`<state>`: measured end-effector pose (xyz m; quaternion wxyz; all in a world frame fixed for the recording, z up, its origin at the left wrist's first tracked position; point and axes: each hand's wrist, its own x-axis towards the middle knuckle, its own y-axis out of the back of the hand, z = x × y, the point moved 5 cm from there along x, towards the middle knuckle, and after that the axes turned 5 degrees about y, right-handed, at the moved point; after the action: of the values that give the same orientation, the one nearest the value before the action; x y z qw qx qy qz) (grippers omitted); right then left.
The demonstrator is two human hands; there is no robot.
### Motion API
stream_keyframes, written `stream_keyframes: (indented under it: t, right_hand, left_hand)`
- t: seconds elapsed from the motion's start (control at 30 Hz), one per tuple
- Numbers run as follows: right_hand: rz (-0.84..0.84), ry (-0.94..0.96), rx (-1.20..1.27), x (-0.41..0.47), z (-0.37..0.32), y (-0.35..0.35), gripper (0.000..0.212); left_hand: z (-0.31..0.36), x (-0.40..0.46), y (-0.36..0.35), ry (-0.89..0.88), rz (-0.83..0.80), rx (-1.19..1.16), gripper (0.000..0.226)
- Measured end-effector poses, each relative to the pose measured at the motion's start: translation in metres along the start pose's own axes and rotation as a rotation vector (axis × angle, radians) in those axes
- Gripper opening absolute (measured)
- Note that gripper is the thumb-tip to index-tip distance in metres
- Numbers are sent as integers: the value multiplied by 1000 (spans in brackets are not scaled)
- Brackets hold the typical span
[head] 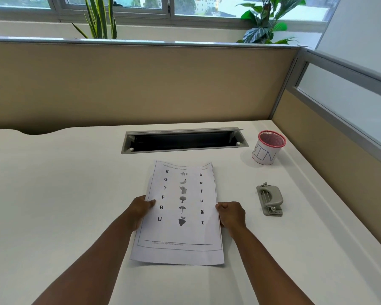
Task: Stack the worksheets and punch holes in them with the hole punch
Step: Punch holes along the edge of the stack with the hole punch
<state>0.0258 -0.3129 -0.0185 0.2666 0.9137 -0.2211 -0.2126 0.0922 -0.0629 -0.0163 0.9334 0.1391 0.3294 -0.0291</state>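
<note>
The worksheets (180,233) form a white paper stack printed with letters and small pictures, lying lengthwise in the middle of the white desk (64,194). My left hand (139,209) grips the stack's left edge, thumb on top. On the right edge, my right hand (230,214) is closed around the paper. A grey hole punch (269,200) sits on the desk to the right of the stack, apart from both hands.
A pink-rimmed mesh cup labelled "BIN" (267,150) stands at the back right. An open cable tray slot (184,140) runs across the desk behind the worksheets. Beige partition walls (141,84) close the desk at the back and right.
</note>
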Motion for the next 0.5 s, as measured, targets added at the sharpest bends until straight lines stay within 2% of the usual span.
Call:
stream_keyframes:
  t: [0.17,0.23,0.4,0.5]
  right_hand:
    - [18,38,-174,1,-9,6,27]
    - [73,75,-225,4,-13,17,28]
    - [451,179,-140,18,-14,80,19]
    - [614,76,-156,26,2,116,27]
  left_hand:
    - [-1,4,2,-3,27,40,41]
    - [-1,8,5,-11,43,54,47]
    - [-2,14,8,-8,33,41,37]
    - [-4,17,9,14,18,6,34]
